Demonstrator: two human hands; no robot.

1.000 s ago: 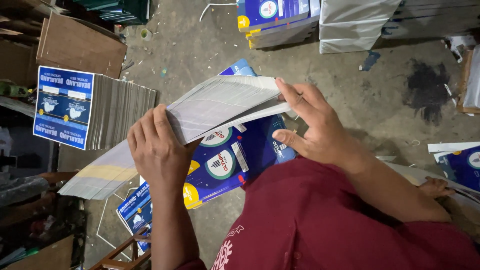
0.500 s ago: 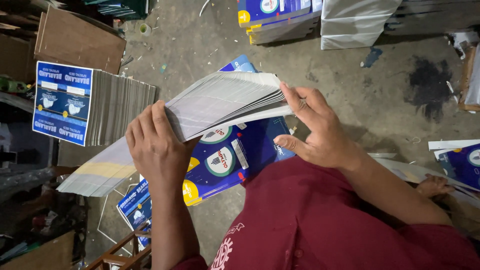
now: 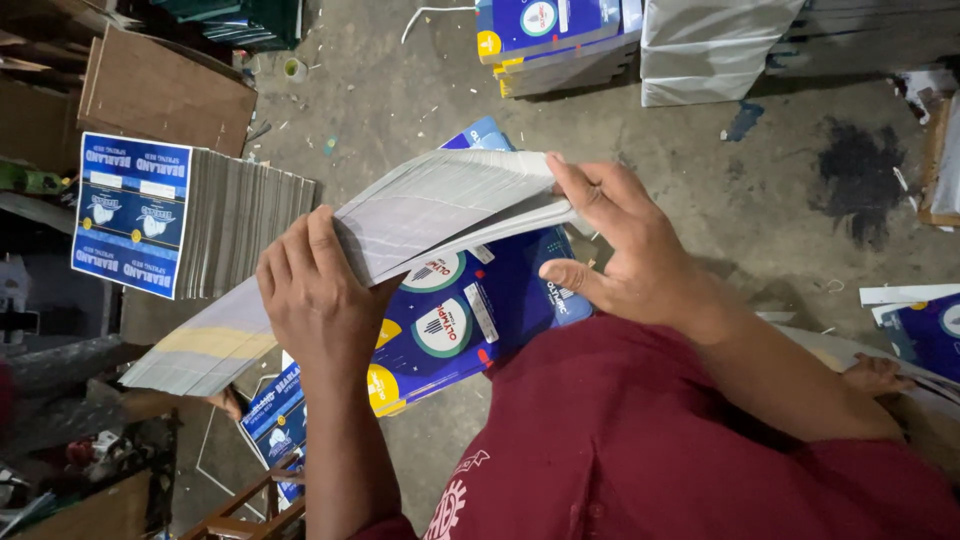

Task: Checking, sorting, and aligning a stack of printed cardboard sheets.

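This looks like a small print or packaging workshop. A bare concrete floor [image 3: 400,90], stained and littered with paper scraps, carries tall stacks of flat printed blue cartons [image 3: 190,225] at the left edge and more blue and white stacks [image 3: 560,40] along the top edge. Brown cardboard [image 3: 165,95] leans in the top left corner.

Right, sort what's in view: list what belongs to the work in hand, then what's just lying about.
In hand:
left hand
right hand
fanned stack of flat sheets
blue printed sheets under it

Lying about:
upright sheet pile with blue cover
brown cardboard box
tape roll
white bundle
dark floor stain
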